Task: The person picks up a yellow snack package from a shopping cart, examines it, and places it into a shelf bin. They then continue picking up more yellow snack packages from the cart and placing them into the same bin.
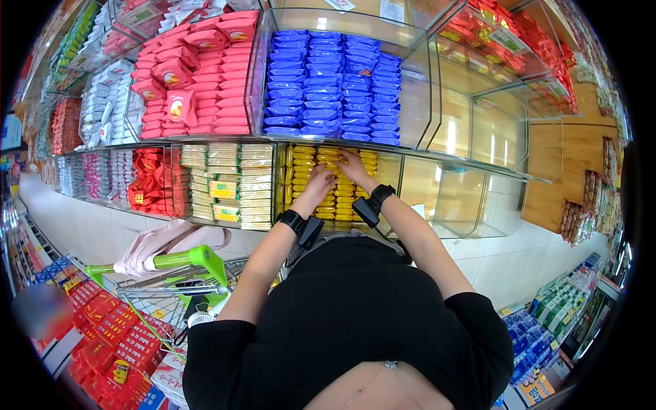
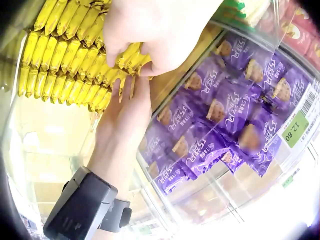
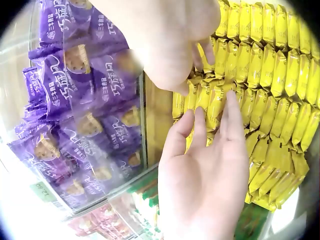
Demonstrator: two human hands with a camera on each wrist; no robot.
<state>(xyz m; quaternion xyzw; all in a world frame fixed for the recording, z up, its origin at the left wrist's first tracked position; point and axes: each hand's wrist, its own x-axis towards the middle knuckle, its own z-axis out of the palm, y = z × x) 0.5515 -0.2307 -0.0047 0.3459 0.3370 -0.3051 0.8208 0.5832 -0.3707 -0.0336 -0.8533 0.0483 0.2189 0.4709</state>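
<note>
Small yellow oblong packets [image 3: 275, 70] shine in crinkled, glossy plastic film; the clear boxy bins [image 1: 478, 130] look like smooth, shiny plastic, the black short-sleeved cloth shirt [image 1: 369, 307] matt, the light-brown wooden panel [image 1: 564, 154] smooth

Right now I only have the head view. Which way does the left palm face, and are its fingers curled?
Observer: The left hand shows its palm to the right wrist camera. Its fingers look nearly straight, tips at the yellow packets.
Operator: Blue packets, next shelf up: anything printed on them?
Observer: A biscuit picture beside white lettering. These packets look purple in both wrist views.
Operator: Price tag near those, readable?
Observer: Yes, in the left wrist view: the green price tag reads 12.80.
</note>
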